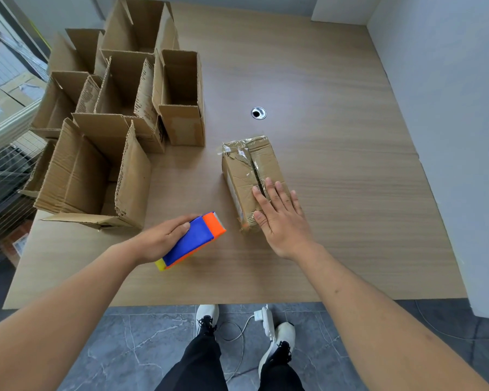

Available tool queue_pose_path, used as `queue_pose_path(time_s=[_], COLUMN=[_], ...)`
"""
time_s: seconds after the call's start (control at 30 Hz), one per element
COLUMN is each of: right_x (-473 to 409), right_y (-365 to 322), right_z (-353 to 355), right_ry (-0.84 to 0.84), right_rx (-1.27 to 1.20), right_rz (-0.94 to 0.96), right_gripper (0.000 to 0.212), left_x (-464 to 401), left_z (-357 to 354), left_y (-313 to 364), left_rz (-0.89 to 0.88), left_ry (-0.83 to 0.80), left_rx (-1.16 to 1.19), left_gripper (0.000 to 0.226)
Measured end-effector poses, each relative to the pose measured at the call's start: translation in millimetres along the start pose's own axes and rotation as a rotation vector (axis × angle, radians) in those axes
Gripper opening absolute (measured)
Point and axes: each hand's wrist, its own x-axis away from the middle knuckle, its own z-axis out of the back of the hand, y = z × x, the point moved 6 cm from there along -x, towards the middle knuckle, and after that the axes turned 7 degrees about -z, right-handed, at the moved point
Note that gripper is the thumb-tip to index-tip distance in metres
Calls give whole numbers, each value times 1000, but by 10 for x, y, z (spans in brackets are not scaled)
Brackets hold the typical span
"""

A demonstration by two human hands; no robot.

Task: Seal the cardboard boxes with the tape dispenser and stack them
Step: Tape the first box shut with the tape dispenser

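Your left hand [164,235] gripped the tape dispenser [192,241] above the worktop [336,165]; your right hand [280,215], fingers flat, pressed the closed cardboard box [246,170] lying mid-worktop.

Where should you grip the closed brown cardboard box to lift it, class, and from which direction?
Grip the closed brown cardboard box across its two long side faces, coming from above: it lies flat and narrow, with bare wooden table on both sides.
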Motion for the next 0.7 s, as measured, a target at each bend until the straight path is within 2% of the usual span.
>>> queue_pose_path(time_s=[0.13, 0.27, 0.33, 0.43, 0.57, 0.7], right_x=[-2, 23, 37, 33, 21, 26], right_y=[-27, -83, -137, -240, -337, -369], right_z=[23, 68, 95, 85, 15, 8], right_ry=[-5, -1, 21, 55, 132, 239], right_rx=[-29, -62, -54, -33, 15, 4], right_rz=[-14, -45, -62, -102, -154, -182], right_gripper=[70, 68, 75, 87, 81, 75], left_x=[-120, -179, -168, -144, -113, -134], left_z=[2, 2, -25, -64, -47, 70], left_y=[58, -11, 4, -53, 4, 167], left_rz=[-57, 47, 60, 95, 75, 66], left_ry=[95, 213, 236, 249, 291, 360], left_rx=[-114, -340, -476, -535, -538, -586], left_gripper=[39, 52, 62, 74, 72, 59])
